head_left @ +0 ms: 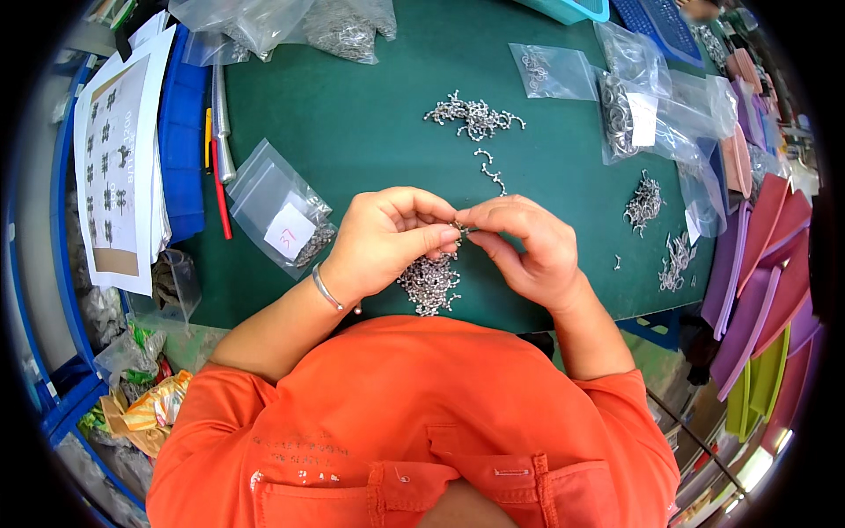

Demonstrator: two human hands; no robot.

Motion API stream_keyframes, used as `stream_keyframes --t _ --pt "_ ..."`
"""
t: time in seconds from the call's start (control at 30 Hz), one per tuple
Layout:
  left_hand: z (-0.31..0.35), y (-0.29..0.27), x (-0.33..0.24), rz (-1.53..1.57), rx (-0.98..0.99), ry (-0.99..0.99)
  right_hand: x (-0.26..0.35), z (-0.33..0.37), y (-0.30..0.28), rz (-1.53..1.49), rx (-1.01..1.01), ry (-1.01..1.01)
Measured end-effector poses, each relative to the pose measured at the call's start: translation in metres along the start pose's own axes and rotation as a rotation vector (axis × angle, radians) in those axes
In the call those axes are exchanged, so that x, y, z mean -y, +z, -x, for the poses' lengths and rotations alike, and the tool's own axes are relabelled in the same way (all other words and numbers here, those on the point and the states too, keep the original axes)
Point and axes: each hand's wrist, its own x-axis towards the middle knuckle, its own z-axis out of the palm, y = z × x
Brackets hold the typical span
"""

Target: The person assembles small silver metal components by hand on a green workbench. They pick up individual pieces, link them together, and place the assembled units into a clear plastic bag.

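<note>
My left hand (387,236) and my right hand (535,251) meet over the green tabletop, each closed in a pinch. Between their fingertips is a small silvery metal piece (459,227); the fingers partly cover it, so its exact shape is unclear. Right below my left hand lies a heap of tiny silvery metal parts (429,286). Just beyond my fingers, a short chain of curved metal pieces (489,169) lies on the surface. Farther back is a loose pile of similar curved pieces (475,117).
Left of my hands lies a labelled clear bag of metal parts (290,231), near a red pen (219,192). Small metal piles (645,202) sit at the right, below bulky clear bags (627,114). A blue bin (183,145) and printed sheets (123,158) border the left edge.
</note>
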Motion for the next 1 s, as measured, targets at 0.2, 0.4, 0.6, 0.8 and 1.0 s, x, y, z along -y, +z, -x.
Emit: stream_keyframes --t 0.2,0.4,0.6,0.8,1.0 --pt "0.006 0.002 0.005 -0.161 -0.070 0.210 -0.024 0.003 -0.017 0.487 0.127 0.231" --pt "0.009 0.002 0.008 -0.330 -0.068 0.324 -0.030 0.007 -0.013 0.540 0.104 0.189" --pt "0.011 0.001 0.006 -0.471 -0.104 0.438 -0.025 0.005 -0.008 0.602 0.016 0.273" --pt "0.010 -0.007 -0.005 -0.733 -0.029 0.404 -0.024 0.006 -0.008 0.609 0.045 0.267" --pt "0.009 -0.011 -0.003 -0.880 -0.011 0.357 -0.018 0.010 -0.002 0.273 -0.074 0.330"
